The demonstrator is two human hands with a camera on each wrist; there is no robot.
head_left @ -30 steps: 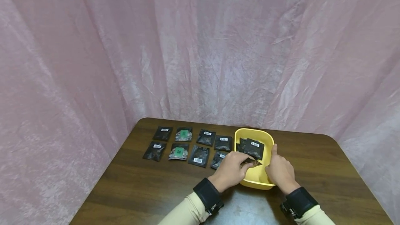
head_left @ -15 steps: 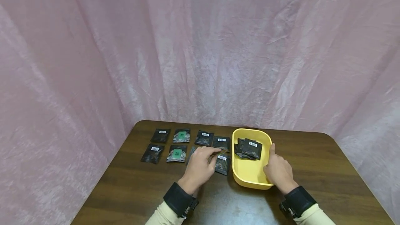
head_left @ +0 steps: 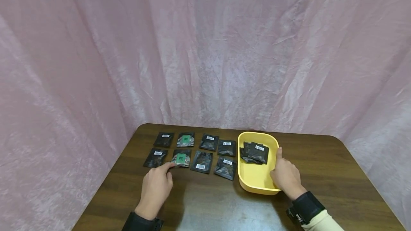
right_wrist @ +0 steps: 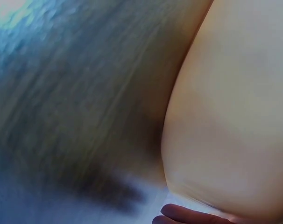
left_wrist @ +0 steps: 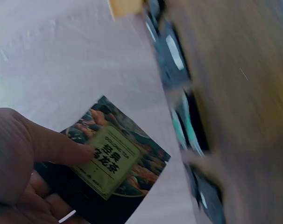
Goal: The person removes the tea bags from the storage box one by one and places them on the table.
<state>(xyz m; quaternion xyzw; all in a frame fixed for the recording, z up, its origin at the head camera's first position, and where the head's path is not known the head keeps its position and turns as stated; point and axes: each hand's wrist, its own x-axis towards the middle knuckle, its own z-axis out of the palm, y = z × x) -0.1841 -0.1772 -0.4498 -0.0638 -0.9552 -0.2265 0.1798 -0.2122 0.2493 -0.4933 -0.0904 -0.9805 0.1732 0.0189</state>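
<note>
My left hand (head_left: 156,188) pinches a square tea packet (left_wrist: 116,163) between thumb and fingers, left of the tub. It has dark patterned foil and a pale label reading "Oolong Tea". In the head view the packet is nearly edge-on, close to a green-labelled packet (head_left: 181,158) on the table; contact cannot be told. My right hand (head_left: 287,174) holds the right rim of a yellow plastic tub (head_left: 257,178). Several black packets (head_left: 258,153) lie overlapping in the tub's far half. Fingertips (right_wrist: 183,213) of the right hand show low in the right wrist view.
Two rows of packets lie left of the tub on the brown wooden table (head_left: 212,202). Most are black with white barcodes, such as one packet (head_left: 226,168) beside the tub; two show green labels. A pink curtain (head_left: 205,52) hangs behind the table's far edge.
My left hand has moved left from above the tub, past the right-hand packets, carrying the tea packet. My right hand has stayed on the tub's rim.
</note>
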